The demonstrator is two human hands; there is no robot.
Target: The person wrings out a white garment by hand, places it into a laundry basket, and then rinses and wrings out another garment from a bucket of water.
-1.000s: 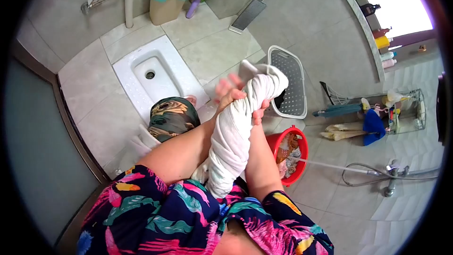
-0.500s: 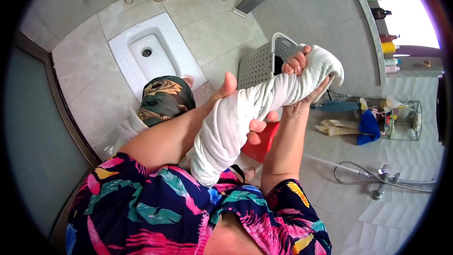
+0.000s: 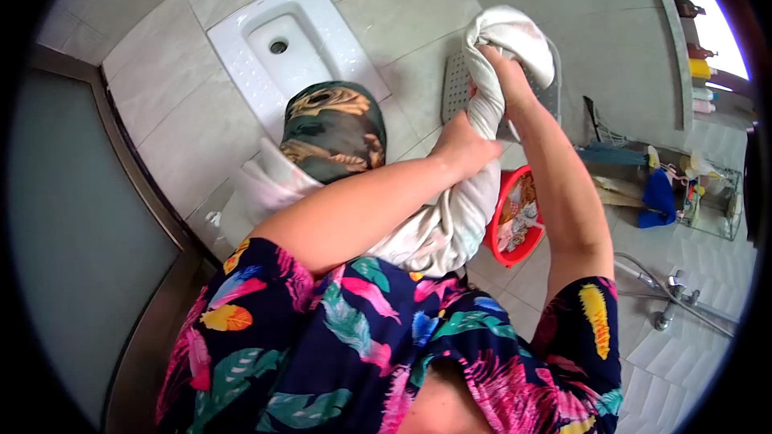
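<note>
A white cloth [image 3: 442, 229] is twisted into a rope in front of my patterned shirt. My left hand [image 3: 466, 149] is closed around its middle. Further up, my right hand [image 3: 500, 68] grips it near the far end, its fingers partly hidden by the cloth. Between the hands the cloth is thin and tightly twisted. Beyond my right hand it loops over in a loose fold, above a grey perforated basket [image 3: 456, 88]. Its lower end spreads wider against my lap.
A red bucket [image 3: 497, 251] holding patterned fabric stands below my right forearm. A white squat toilet [image 3: 330, 36] is set in the tiled floor [image 3: 161, 120]. Shower fittings [image 3: 675, 297] and a glass rack [image 3: 716, 201] are on the right wall. My dark patterned trouser leg [image 3: 338, 133] is bent at left.
Both hands have shifted up and away along the view with the cloth, which is now thinner and more twisted between them. My left hand has turned over it. The red bucket shows more fully.
</note>
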